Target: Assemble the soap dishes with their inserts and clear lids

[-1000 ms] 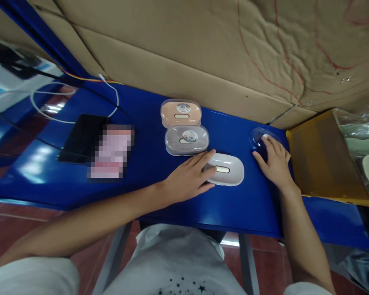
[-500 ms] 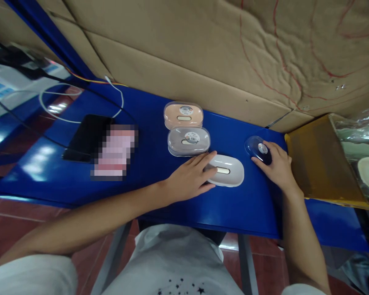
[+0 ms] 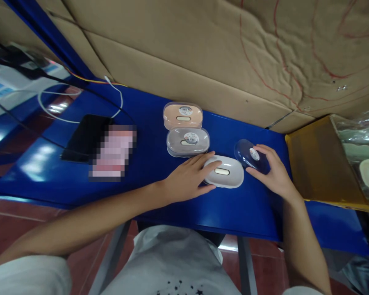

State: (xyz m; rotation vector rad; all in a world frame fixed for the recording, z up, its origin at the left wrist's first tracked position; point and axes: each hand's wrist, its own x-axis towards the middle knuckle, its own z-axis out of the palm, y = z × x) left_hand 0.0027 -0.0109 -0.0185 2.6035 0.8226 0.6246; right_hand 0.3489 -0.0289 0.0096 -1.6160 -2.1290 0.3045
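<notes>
A white oval dish [image 3: 230, 177] with a pale oblong insert lies on the blue table. My left hand [image 3: 187, 178] grips its left end, thumb below and fingers above. Just right of the dish, my right hand [image 3: 272, 170] holds a clear oval lid [image 3: 244, 153] with a round sticker between thumb and fingers. The lid is close to the dish but apart from it. Behind the dish sit a grey dish with a clear lid [image 3: 175, 141] and, farther back, a peach dish with a clear lid [image 3: 170, 114], each bearing a round sticker.
To the left lie a black device [image 3: 80, 137] and a phone with a blurred screen [image 3: 112, 151], near a white cable [image 3: 39, 102]. An open cardboard box [image 3: 316, 164] with wrapped dishes stands at the right. Cardboard [image 3: 187, 49] lines the back of the blue table [image 3: 172, 213].
My right hand has moved the clear lid left, closer to the white dish, and more of the lid shows. My left index finger has shifted slightly on the dish.
</notes>
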